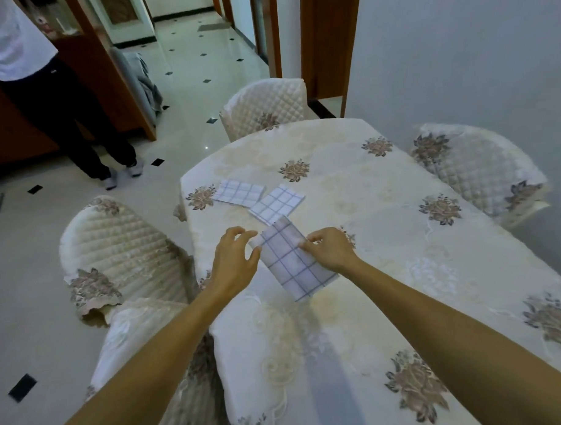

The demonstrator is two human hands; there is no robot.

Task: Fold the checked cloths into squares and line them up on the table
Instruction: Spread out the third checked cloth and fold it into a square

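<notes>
Over on the left side of the table [400,227], the person's left hand [233,261] has its fingers curled in, thumb and fingertips nipping the far left corner of the half-folded cloth [295,262]. Just in from the table's left edge lies the first folded square [239,193], flat on the tabletop, and that one looks finished to me. Next along, a little further in from that same edge, sits the second folded square [277,204], also done. It's turned at a different angle, though, and its corner meets the first one's, so I'd call this a loose row rather than a tidy line. Now the half-folded cloth itself. It lies on the table's left side, nearer the person's end, as a strip clearly longer than it is wide, its far end seemingly touching the second folded square. By my reckoning it wants one more fold across the middle. On its right edge the right hand [329,247] has its fingers bunched together, pinching the fabric up near the far end. So the tally is two squares made and a third one fold short, with some straightening of the row to follow. I can see no other checked cloths waiting on the table.
</notes>
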